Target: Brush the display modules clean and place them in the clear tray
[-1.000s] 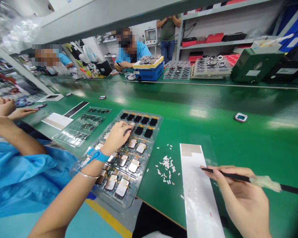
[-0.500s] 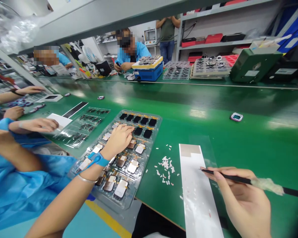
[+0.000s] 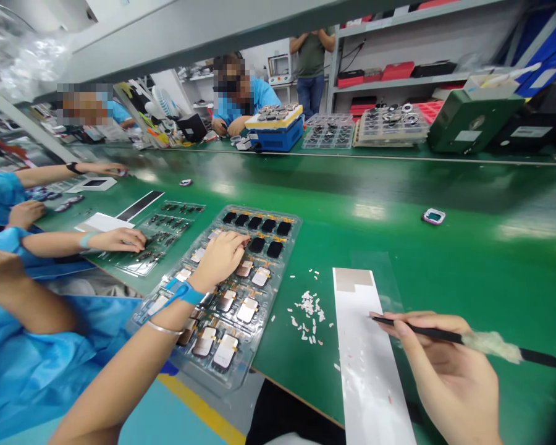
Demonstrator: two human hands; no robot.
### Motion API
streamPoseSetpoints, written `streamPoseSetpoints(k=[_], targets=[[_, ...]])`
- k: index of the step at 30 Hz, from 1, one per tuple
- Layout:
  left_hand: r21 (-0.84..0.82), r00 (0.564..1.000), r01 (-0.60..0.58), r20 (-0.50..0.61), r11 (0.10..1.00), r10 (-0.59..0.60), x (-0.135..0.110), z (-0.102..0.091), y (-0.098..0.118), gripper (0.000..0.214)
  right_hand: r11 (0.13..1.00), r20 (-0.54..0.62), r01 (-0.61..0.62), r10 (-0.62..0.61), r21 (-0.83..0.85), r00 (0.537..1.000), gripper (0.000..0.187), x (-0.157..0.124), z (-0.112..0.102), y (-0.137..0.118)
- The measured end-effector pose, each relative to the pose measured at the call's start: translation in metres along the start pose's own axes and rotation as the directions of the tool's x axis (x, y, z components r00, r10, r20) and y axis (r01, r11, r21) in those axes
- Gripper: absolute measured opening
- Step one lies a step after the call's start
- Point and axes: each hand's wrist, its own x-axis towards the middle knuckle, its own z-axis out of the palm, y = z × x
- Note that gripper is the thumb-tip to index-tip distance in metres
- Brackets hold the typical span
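Note:
My left hand [image 3: 222,256], with a blue strap and a bangle on the wrist, rests over a clear plastic tray [image 3: 271,290]. Its fingers are bent together at the second row; whatever they pinch is hidden beneath them. Small screen modules fill the tray, some showing black faces [image 3: 275,249], others silver backs [image 3: 247,310]. Between thumb and fingers of my right hand [image 3: 454,364] are black tweezers [image 3: 438,334], wrapped partway along in pale material. Their tip is over a white strip sheet [image 3: 359,327] dotted with small pieces. Little white pieces [image 3: 309,306] lie scattered between tray and sheet.
At left, a co-worker's hand [image 3: 125,240] is over another clear tray [image 3: 176,225] of small parts. A watch-like case [image 3: 433,216] lies on the green table [image 3: 333,198]. Along the back stand a blue box [image 3: 278,136], stacked trays [image 3: 391,133] and a green box [image 3: 475,120].
My tweezers have shifted very slightly left above the white sheet; my left hand stays at the tray. The co-worker's hand has moved right onto the neighbouring tray, and another reaches farther across the table.

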Motion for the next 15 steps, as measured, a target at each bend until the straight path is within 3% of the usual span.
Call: streamPoseSetpoints(k=[5,9,12,15], targets=[[0.040,0.993,0.108,-0.042,0.993,-0.106,0.000,0.001,-0.021,0.048,1.000,-0.004,0.024,-0.025,-0.018,1.000,0.007,0.000,0.000,-0.002],[0.073,0.994,0.106,0.001,0.992,-0.107,-0.005,0.003,-0.028,0.046,1.000,0.022,0.024,-0.024,-0.003,0.999,0.009,0.001,-0.001,0.003],[0.071,0.996,0.086,0.002,0.994,-0.087,-0.007,-0.001,-0.026,0.045,0.999,0.017,0.023,-0.024,0.038,1.000,0.009,0.002,0.000,0.007],[-0.004,0.999,0.008,-0.042,1.000,-0.008,0.004,-0.007,-0.008,0.039,0.990,-0.002,0.033,-0.033,0.139,0.999,0.009,0.001,0.005,0.001]])
